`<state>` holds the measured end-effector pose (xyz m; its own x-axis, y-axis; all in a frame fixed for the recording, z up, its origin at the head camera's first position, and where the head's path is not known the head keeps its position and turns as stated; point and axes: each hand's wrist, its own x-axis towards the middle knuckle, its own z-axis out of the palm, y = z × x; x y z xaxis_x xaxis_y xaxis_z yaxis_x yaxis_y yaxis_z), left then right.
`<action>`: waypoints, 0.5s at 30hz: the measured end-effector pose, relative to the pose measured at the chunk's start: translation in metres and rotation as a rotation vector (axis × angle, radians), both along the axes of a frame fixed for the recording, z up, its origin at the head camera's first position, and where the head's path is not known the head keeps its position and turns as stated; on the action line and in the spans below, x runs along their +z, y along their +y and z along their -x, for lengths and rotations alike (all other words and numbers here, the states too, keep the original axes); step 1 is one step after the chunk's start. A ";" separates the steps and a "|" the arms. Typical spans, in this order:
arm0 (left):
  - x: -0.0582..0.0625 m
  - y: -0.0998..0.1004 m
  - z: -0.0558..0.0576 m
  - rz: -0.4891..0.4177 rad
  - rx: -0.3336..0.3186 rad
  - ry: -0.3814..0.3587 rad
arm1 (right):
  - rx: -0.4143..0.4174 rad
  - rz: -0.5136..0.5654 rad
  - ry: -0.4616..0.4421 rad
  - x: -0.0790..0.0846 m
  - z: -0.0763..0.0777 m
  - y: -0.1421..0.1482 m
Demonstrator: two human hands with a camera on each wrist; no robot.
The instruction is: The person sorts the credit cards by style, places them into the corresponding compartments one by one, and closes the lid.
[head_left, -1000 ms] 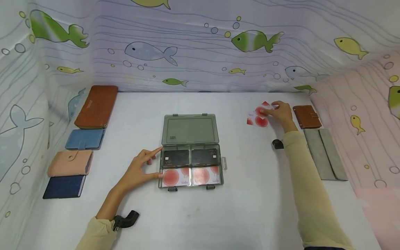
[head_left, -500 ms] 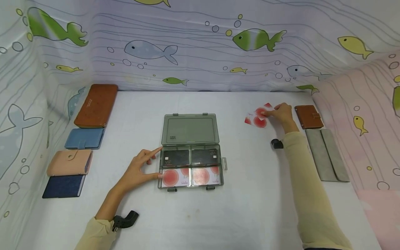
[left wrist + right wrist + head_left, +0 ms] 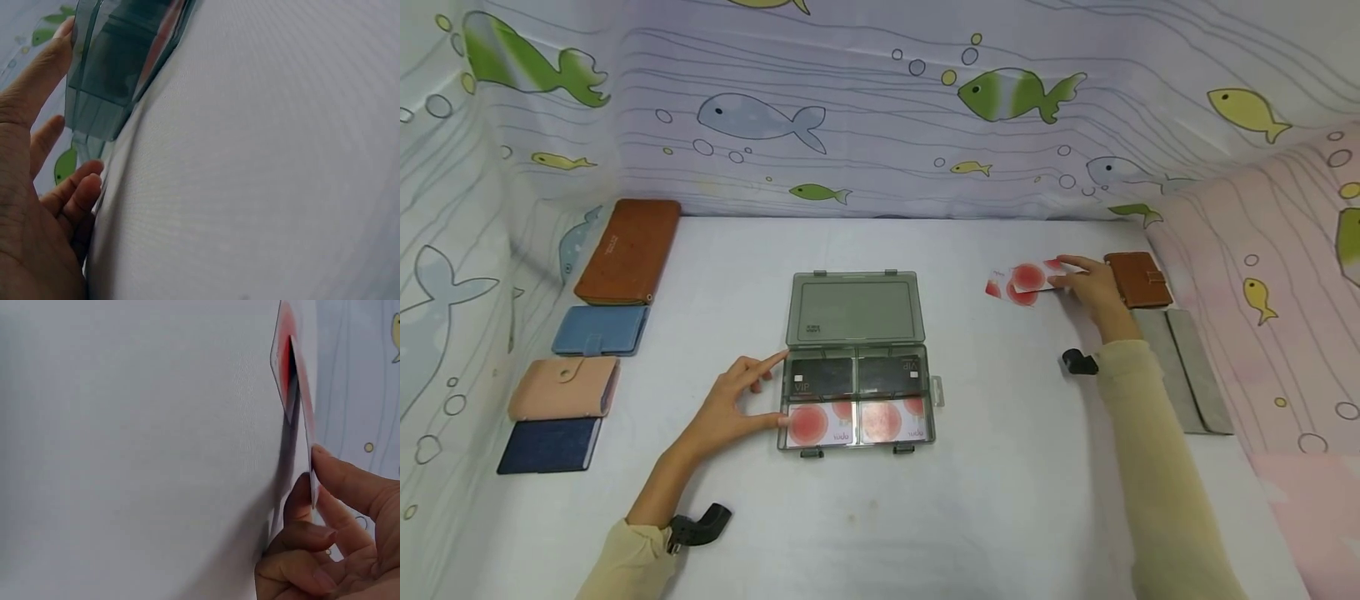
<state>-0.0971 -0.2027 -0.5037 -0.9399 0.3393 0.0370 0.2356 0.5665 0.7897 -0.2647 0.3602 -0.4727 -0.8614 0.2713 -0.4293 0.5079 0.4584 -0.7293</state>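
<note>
My right hand [image 3: 1093, 290] pinches a white card with a red circle [image 3: 1028, 277] between thumb and fingers. In the right wrist view the pinched card [image 3: 306, 419] is tilted up from the table, its far end over another card [image 3: 281, 356]. That second red-and-white card [image 3: 996, 287] lies on the table. A clear grey-green box [image 3: 857, 447] stands in the middle with its lid [image 3: 857, 310] folded back. Black VIP cards [image 3: 822, 377] fill its back compartments, red-and-white cards [image 3: 831, 427] the front ones. My left hand [image 3: 730, 412] touches the box's left side with extended thumb and index finger.
At the left lie a brown wallet [image 3: 628, 250], a blue wallet [image 3: 599, 329], a pink snap-tab holder [image 3: 561, 387] and a navy booklet [image 3: 550, 444]. A small brown wallet [image 3: 1138, 279] and a grey folder [image 3: 1187, 375] lie right. A patterned curtain [image 3: 887, 108] surrounds the table.
My right hand has shifted right and turned slightly. The upper card has swung level and its near end has come up off the other card. The left hand stays at the box.
</note>
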 end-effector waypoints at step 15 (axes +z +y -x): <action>0.001 0.001 -0.002 0.007 0.008 -0.020 | 0.000 0.207 0.092 0.015 -0.066 -0.016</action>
<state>-0.0954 -0.2013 -0.5027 -0.9433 0.3317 0.0158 0.2151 0.5742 0.7900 -0.1992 0.3441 -0.4576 -0.8994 0.1855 -0.3959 0.4352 0.2942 -0.8509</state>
